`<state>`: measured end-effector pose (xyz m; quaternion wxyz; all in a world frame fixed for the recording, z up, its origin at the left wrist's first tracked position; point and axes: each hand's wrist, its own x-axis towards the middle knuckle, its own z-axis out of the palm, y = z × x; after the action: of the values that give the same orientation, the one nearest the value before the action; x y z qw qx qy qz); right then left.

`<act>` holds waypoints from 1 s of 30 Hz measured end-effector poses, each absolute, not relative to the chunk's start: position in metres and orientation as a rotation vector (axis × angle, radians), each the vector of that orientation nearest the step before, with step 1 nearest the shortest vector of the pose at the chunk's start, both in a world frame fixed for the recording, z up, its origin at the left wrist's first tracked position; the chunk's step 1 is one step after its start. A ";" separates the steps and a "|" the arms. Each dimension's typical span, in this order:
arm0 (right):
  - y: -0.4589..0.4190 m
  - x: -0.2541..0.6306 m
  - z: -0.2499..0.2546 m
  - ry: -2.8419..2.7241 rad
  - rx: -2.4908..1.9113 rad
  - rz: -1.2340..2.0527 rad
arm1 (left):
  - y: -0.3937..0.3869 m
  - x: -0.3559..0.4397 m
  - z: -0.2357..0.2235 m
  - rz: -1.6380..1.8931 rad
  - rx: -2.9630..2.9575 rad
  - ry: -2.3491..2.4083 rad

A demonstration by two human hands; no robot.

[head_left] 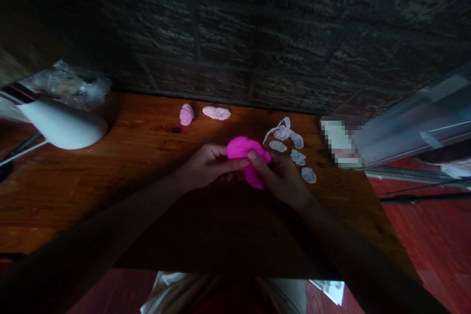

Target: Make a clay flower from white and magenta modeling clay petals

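A bright pink flattened piece of modelling clay [241,147] is held between both hands above the table. My left hand [208,167] pinches its left side, thumb lying across the front. From the right, my right hand [281,174] grips it with the thumb pressed on its face; most fingers are hidden behind the clay. Beyond the hands, a lumpy mauve-pink clay piece [187,115] and a paler pink clay piece [217,113] lie near the wall. Several thin whitish flat pieces [277,146] rest just right of the held clay.
A white lamp-like object [66,125] stands on the wooden table [147,142] at left, with crumpled clear plastic [69,86] behind it. The dark brick-patterned wall [228,39] borders the far edge. A blurred-out pale item [341,142] lies at right beside a glass panel [423,113].
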<state>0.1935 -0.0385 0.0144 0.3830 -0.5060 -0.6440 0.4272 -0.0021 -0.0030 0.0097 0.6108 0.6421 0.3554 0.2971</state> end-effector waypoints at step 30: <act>-0.035 0.188 0.014 -1.451 -1.114 1.229 | -0.015 0.005 0.014 0.789 1.697 0.811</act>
<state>0.1884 -0.0354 0.0136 0.4520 -0.4510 -0.5873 0.4974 0.0053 -0.0147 0.0145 0.5236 0.7088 0.3389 0.3295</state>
